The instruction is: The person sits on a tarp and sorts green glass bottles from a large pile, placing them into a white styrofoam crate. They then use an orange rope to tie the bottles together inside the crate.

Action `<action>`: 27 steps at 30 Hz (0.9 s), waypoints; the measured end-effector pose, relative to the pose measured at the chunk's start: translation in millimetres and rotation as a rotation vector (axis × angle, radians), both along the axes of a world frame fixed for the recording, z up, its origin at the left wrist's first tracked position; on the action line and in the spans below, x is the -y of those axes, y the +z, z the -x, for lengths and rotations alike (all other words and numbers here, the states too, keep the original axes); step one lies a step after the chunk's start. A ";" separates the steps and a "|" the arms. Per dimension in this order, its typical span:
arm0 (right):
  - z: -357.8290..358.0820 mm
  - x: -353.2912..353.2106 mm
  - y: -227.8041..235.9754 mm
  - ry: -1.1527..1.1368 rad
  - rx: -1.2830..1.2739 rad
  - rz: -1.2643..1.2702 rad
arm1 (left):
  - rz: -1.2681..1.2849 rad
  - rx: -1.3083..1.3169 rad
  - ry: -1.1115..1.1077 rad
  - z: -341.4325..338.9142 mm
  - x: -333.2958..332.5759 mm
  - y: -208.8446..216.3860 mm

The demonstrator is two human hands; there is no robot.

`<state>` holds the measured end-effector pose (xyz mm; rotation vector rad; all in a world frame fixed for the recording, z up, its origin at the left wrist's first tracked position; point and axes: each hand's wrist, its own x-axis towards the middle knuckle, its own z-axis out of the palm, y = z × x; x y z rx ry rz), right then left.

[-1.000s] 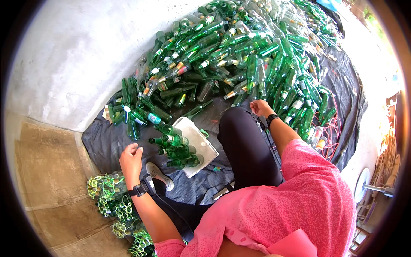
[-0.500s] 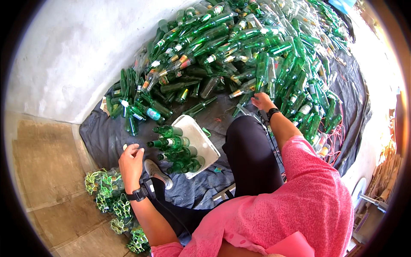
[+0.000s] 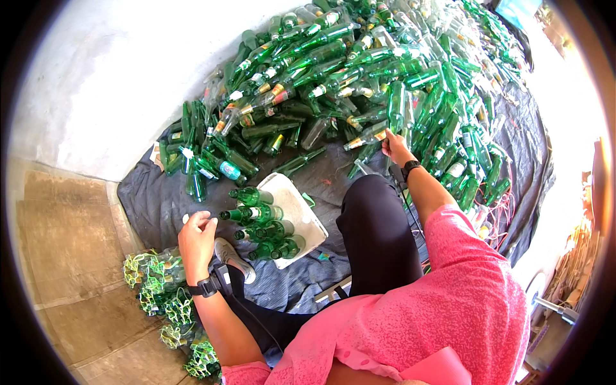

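Note:
My right hand [image 3: 398, 149] reaches into the near edge of a large heap of glass bottles. Its fingers close at the lower end of a green bottle [image 3: 396, 106] standing steeply in the heap. Beside those fingers lies a bottle with an orange label [image 3: 369, 136]. My left hand [image 3: 196, 236] hovers to the left of a white crate [image 3: 308, 221], its fingers curled together. A small white bit [image 3: 186, 218] shows at its fingertips; I cannot make out what it is. Several green bottles [image 3: 263, 213] lie side by side in the crate, necks pointing left toward this hand.
Green and clear bottles [image 3: 314, 58] pile up against the white wall [image 3: 109, 83] on dark sheeting [image 3: 526, 147]. Bundles of bottles tied with yellow-green string [image 3: 157, 276] stand at lower left, by brown boards [image 3: 77, 237]. Pink string [image 3: 504, 215] lies at the heap's right edge.
My right hand has moved slightly farther into the heap, and its fingers have closed at the steep green bottle, which has shifted a little. My left hand stays nearly still.

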<state>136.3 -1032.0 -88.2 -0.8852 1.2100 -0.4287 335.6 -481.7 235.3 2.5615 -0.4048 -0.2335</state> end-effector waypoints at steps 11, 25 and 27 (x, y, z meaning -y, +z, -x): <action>43.8 13.9 80.2 -0.009 0.231 0.121 | 0.026 0.072 -0.012 10.6 -14.5 15.8; 61.7 -24.7 331.5 0.621 -0.297 0.706 | 0.155 0.133 -0.018 8.1 -45.5 12.0; 38.5 -53.3 382.3 0.718 -0.386 0.973 | 0.158 0.148 -0.021 8.8 -48.2 13.2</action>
